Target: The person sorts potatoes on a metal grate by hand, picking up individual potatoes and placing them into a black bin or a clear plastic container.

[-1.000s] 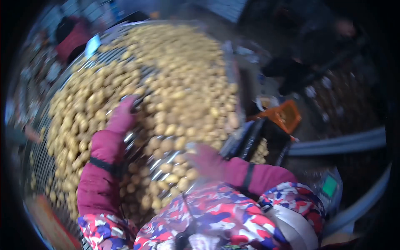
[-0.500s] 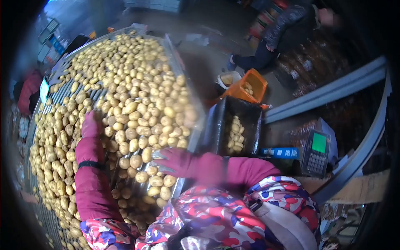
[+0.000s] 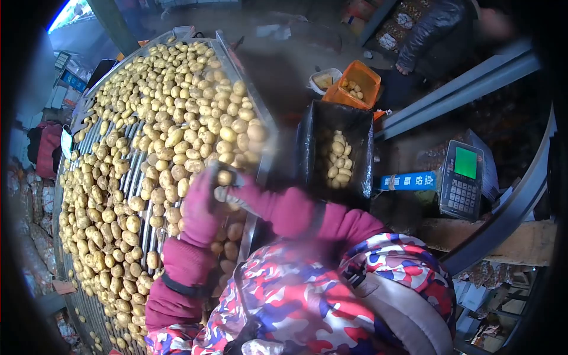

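Many potatoes (image 3: 177, 139) cover a sloping roller table in front of me. Near the table's right edge, my two hands have come together. A single potato (image 3: 225, 177) shows between them. Grey-tipped glove fingers of my right hand (image 3: 238, 194) curl around its lower side. My left hand (image 3: 200, 198), in a pink glove, is close against the left of that potato and smeared by motion, so its fingers cannot be made out. Bare metal rollers (image 3: 149, 216) show between potatoes left of my hands.
Right of the table stands a black-lined bin (image 3: 319, 133) with potatoes inside. Behind it are an orange crate (image 3: 370, 80) and a white tub (image 3: 322, 80). A scale display (image 3: 464, 177), a metal rail (image 3: 461, 89) and a bending person (image 3: 435, 32) are further right.
My left hand has moved right, from among the potatoes to beside my right hand. My right hand has shifted slightly, and a potato now shows between both. The view has turned a little.
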`<state>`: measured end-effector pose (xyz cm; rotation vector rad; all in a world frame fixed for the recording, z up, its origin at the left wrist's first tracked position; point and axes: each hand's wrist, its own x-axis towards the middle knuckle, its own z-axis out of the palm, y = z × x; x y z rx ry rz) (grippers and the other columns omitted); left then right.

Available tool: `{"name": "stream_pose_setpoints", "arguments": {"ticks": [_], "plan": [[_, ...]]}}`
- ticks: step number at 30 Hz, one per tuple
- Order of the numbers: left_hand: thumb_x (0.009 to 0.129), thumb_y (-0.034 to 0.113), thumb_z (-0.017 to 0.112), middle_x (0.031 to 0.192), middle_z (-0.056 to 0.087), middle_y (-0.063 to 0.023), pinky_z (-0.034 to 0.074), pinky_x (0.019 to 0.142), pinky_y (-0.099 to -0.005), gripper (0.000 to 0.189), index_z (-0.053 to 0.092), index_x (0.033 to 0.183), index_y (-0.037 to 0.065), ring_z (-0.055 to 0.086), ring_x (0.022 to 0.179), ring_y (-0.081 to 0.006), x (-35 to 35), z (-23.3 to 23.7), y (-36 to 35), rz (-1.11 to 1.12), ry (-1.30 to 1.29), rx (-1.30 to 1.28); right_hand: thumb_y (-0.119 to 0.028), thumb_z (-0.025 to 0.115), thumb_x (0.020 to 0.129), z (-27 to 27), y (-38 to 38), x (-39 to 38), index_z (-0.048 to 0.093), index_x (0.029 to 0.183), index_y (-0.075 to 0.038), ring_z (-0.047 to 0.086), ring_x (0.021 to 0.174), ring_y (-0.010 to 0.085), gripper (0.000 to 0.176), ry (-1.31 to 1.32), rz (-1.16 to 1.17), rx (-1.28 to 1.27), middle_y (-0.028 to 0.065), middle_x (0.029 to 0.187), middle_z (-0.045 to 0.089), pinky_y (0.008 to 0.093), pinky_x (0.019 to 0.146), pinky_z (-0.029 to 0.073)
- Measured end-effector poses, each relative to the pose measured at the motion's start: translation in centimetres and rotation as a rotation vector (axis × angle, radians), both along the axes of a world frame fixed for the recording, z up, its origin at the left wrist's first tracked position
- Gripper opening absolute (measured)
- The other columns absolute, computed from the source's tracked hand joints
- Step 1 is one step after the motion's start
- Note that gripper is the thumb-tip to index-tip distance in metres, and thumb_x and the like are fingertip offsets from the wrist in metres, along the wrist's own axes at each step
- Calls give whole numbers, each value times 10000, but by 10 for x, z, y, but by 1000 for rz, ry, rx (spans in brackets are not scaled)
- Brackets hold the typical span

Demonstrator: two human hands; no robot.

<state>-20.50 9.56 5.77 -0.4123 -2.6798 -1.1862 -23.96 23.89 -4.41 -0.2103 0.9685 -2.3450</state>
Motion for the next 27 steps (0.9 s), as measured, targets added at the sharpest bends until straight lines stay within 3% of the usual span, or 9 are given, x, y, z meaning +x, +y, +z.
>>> {"name": "stream_pose_setpoints", "arguments": {"ticks": [4,9,11,14,17,20,24,26,27], "plan": [[795,-64,612,1315,622,-214,510,1029,-394,632,553,1413,54,615,1198,-407,24,-1,21,-162,-106,139,-184,721,932,59,73,11,533,1414,-68,671,999,164,530,-46,-99,291,80,1169,670,301,827,579],[787,-78,630,1369,594,-216,482,1057,-455,647,570,1411,80,573,1264,-408,68,-14,-27,16,-115,42,-254,575,1029,5,189,-29,626,1102,-79,622,727,158,197,-102,-458,180,15,873,620,311,654,531],[807,-25,670,1387,578,-214,448,1080,-471,615,571,1406,74,533,1303,-399,96,-27,-75,251,-97,-142,-292,530,1051,-41,249,-47,600,1141,-127,622,873,183,201,5,-327,-27,17,1038,618,341,776,531],[829,51,705,1399,569,-210,407,1109,-488,615,549,1424,65,511,1319,-410,151,-19,-140,588,-96,-418,-247,551,1042,-36,259,-47,554,1319,-72,631,999,191,328,-277,-578,314,40,1285,596,308,816,544],[867,202,708,1462,514,-208,310,1180,-509,624,523,1449,77,439,1374,-428,211,-32,-194,798,-257,-665,-191,603,1015,53,136,-65,503,1424,-48,644,1060,222,444,189,-500,688,67,1306,611,336,851,558],[884,214,654,1522,456,-191,245,1218,-525,591,529,1455,124,364,1423,-439,227,-44,-190,833,-364,-755,-91,682,899,70,42,-69,519,1437,-69,605,1168,203,563,701,-73,1033,98,1307,616,338,966,522],[886,190,624,1533,446,-183,255,1210,-527,557,557,1437,146,361,1430,-432,236,-61,-190,874,-246,-636,-215,733,836,73,-80,-22,597,1339,-126,560,1280,320,528,1274,574,816,134,1274,616,448,1029,471],[888,189,624,1526,452,-186,259,1206,-527,547,566,1429,144,358,1436,-426,237,-59,-189,890,-198,-607,-243,717,814,59,-111,6,652,1245,-145,501,1334,342,447,2023,507,768,114,1276,605,538,1075,397],[892,192,624,1517,462,-187,271,1200,-524,539,570,1425,140,363,1436,-421,237,-59,-190,898,-199,-605,-244,713,813,60,-117,5,663,1202,-142,487,1343,339,405,2084,517,752,109,1269,606,555,1083,378]]}}
